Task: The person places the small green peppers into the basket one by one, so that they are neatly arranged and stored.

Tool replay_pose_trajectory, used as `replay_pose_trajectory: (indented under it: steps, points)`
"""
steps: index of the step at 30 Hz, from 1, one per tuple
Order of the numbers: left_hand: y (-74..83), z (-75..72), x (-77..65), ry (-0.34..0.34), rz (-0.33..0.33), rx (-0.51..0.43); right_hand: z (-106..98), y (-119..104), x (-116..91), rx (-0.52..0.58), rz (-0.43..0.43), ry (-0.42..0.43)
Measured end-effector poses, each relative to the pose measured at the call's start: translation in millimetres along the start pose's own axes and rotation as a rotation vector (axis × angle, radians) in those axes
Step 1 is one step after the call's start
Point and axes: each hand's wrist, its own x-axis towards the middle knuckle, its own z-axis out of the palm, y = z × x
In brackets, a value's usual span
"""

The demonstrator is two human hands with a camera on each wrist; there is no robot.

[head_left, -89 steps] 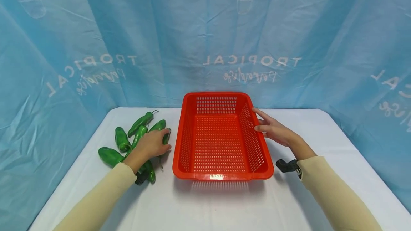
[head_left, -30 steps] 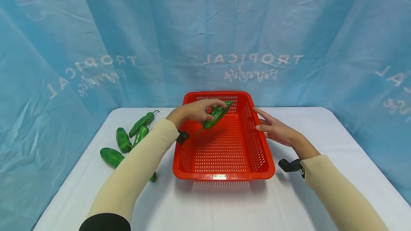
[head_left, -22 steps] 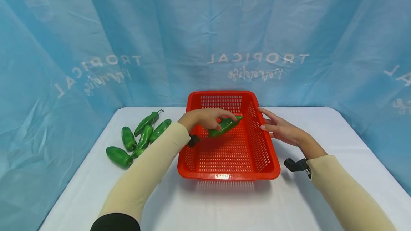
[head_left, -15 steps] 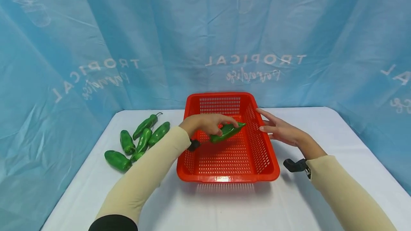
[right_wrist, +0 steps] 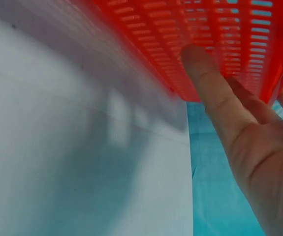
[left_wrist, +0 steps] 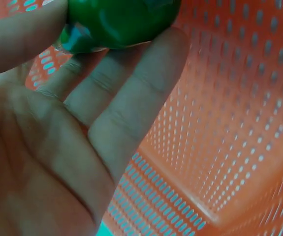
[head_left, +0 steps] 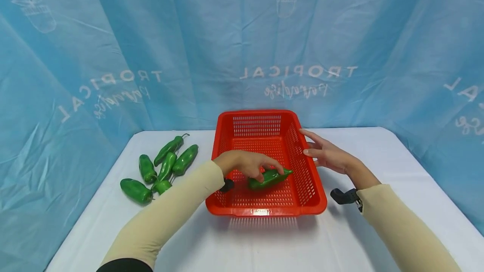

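Note:
My left hand (head_left: 245, 163) holds a long green chili pepper (head_left: 270, 179) between thumb and fingers, low inside the red plastic basket (head_left: 264, 212). The left wrist view shows the glossy pepper (left_wrist: 119, 22) at the fingertips, its upper part cut off by the frame. Whether it touches the basket floor I cannot tell. At the basket's right side, my right hand (head_left: 328, 154) touches the rim and outer wall with extended fingers. In the right wrist view its thumb (right_wrist: 212, 86) lies against the slotted wall (right_wrist: 205, 29).
Several more green chili peppers (head_left: 185, 159) lie in a loose group on the white table (head_left: 189, 238), left of the basket. A blue printed curtain (head_left: 242, 45) hangs behind and along the sides. Black wrist devices (head_left: 345, 196) sit on both wrists.
My left hand picked up a pepper from the group at left and carried it right into the basket, then lowered it nearer the front. My right hand has stayed at the basket's side.

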Motion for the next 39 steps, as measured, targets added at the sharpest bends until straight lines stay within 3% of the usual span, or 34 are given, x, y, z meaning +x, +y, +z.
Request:
replay_pose_trajectory:
  steps: [5,13,21,27,34,39]
  points:
    - [-0.7,6.5,5.1,-0.038,0.001,-0.010,3,-2,2,0.007,0.001,-0.003]
    - [-0.9,4.9,2.0,-0.018,-0.010,0.051,5,-10,13,-0.022,-0.007,-0.007]
    - [-0.3,12.0,8.2,-0.080,0.018,0.029,6,-4,7,0.002,0.010,-0.015]
    - [-1.9,13.6,12.8,-0.085,0.016,-0.015,5,-3,4,0.001,0.012,-0.016]
    - [-0.4,16.9,16.8,-0.056,0.049,0.062,3,-3,0,0.003,0.011,-0.024]
    - [2.5,15.2,18.1,-0.076,0.059,0.067,1,-4,-2,0.007,0.004,-0.023]
